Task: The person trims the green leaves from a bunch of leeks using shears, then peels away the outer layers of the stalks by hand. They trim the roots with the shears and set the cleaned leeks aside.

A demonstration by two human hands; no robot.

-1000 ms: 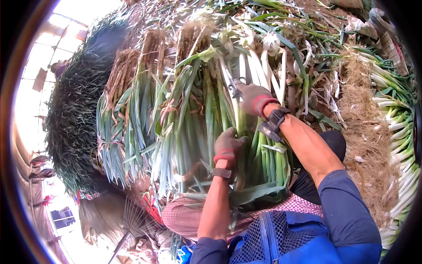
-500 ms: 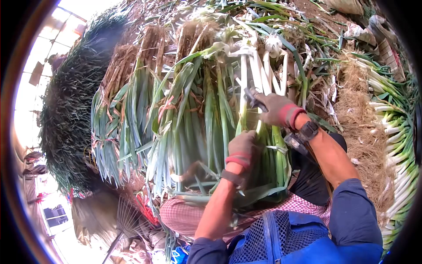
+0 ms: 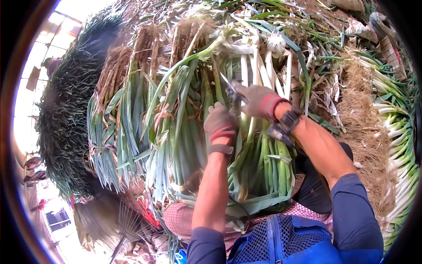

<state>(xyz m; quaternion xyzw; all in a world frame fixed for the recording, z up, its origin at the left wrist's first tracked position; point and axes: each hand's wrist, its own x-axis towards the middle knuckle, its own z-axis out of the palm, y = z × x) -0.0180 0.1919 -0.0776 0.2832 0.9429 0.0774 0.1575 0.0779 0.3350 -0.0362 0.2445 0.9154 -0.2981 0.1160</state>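
My left hand (image 3: 220, 119), in a brown and red glove, is closed around green onion stalks (image 3: 212, 94) in an untrimmed bundle; its fingertips are partly hidden. My right hand (image 3: 260, 101), gloved alike, is closed on a knife (image 3: 228, 86), whose thin blade points up and left, just above my left hand. Under and beyond my right hand lie peeled green onions (image 3: 268, 72) with white stems. Their green leaves (image 3: 268, 163) spread toward my lap.
More untrimmed bundles with brown roots (image 3: 147, 44) lie to the left, beside a tall dark-green pile (image 3: 72, 110). Root trimmings (image 3: 362, 127) and a row of white-stemmed onions (image 3: 395, 176) run along the right. A wire rake (image 3: 127, 220) lies at lower left.
My left hand has moved left and up from the peeled onions to the untrimmed bundle. My right hand has shifted left with the knife, and its blade now shows clearly.
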